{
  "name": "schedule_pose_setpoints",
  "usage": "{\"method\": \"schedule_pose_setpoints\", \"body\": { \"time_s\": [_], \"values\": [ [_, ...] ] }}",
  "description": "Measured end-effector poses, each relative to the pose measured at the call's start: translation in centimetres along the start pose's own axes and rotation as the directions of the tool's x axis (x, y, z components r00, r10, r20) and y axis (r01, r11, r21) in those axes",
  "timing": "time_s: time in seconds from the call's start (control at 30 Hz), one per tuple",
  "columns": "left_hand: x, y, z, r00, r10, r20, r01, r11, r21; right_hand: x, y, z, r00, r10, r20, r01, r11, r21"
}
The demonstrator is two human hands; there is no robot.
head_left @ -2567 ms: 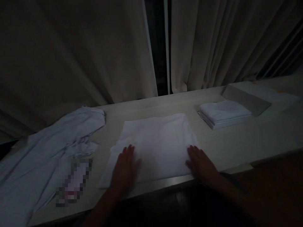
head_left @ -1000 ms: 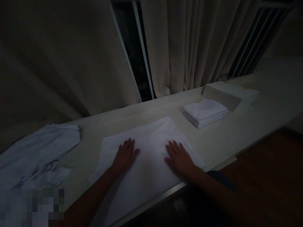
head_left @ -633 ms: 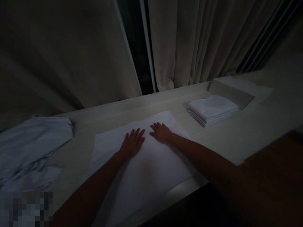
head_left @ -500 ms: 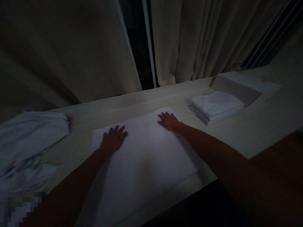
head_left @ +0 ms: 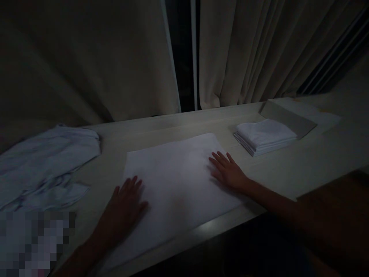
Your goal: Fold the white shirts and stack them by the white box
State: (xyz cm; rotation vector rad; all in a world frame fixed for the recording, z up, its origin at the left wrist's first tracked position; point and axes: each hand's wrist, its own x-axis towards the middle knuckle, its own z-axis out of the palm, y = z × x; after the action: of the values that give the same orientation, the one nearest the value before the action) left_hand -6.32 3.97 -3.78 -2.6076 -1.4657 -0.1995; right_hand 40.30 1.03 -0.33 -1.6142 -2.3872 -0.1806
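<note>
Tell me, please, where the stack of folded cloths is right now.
The stack of folded cloths sits on the table at the right, beyond the right hand and beside the grey box.

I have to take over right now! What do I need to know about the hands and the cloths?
Left hand: flat and open on the near left part of the spread white cloth.
Right hand: flat and open on its right edge.
The cloth lies spread flat on the table.
Done: a folded white stack sits to the right.
Left: the spread cloth is not yet folded; a rumpled cloth pile waits at the left.
</note>
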Motion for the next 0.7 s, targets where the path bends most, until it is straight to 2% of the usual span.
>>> {"method": "schedule_pose_setpoints", "body": {
  "time_s": [0.07,0.13,0.23,0.5,0.7],
  "values": [
    [-5.5,2.3,0.0,0.996,0.083,0.043,-0.085,0.996,0.030,-5.6,-1.4,-1.0,0.999,-0.020,0.034,0.021,1.000,-0.008],
    [-9.9,3.7,0.5,0.997,0.075,-0.001,-0.075,0.997,0.036,-10.7,-2.1,-1.3,0.997,0.010,0.075,-0.010,1.000,-0.002],
    [-13.3,4.2,1.2,0.997,0.054,-0.049,-0.051,0.998,0.047,-15.5,-2.5,-0.6,0.994,0.053,0.092,-0.055,0.998,0.013],
    [-16.1,3.4,0.7,0.981,0.126,-0.145,-0.115,0.990,0.083,-19.4,-2.9,0.7,0.998,0.053,0.035,-0.052,0.998,-0.029],
    [-20.1,1.7,0.0,0.977,0.138,-0.162,-0.142,0.990,-0.010,-21.5,-2.5,-1.0,0.989,0.145,-0.026,-0.142,0.987,0.080]
  ]
}}
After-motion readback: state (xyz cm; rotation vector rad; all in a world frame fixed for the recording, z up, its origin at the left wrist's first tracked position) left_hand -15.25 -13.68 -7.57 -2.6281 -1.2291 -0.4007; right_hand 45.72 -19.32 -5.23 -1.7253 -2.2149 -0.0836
